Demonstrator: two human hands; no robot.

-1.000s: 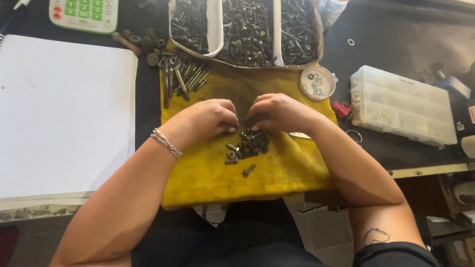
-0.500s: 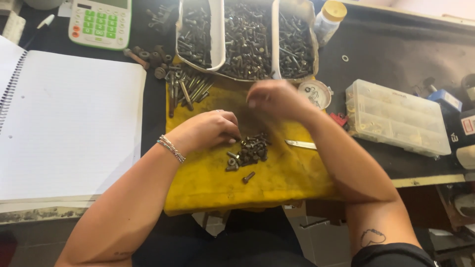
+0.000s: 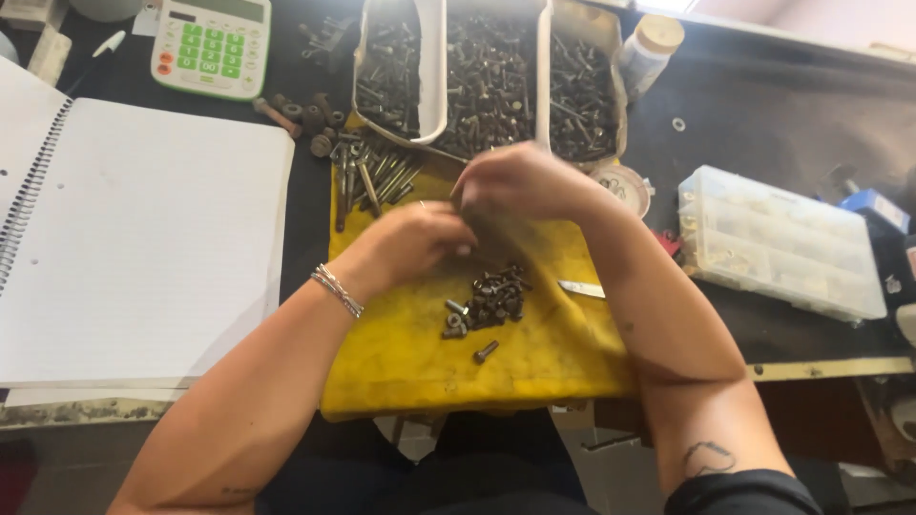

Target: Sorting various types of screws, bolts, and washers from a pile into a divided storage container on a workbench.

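A: Head view, both hands over the yellow cloth [image 3: 420,372], left hand [image 3: 420,238] curled, right hand [image 3: 520,181] blurred beside it.

B: Holding anything?

A: Cannot tell. The small pile of dark bolts [image 3: 491,300] lies on the cloth, just below both hands, beside a metal blade [image 3: 580,288].

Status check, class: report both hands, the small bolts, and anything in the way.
Left hand and right hand together above the yellow cloth, grip unclear. Pile of small bolts lies loose below them. Metal blade lies beside the pile.
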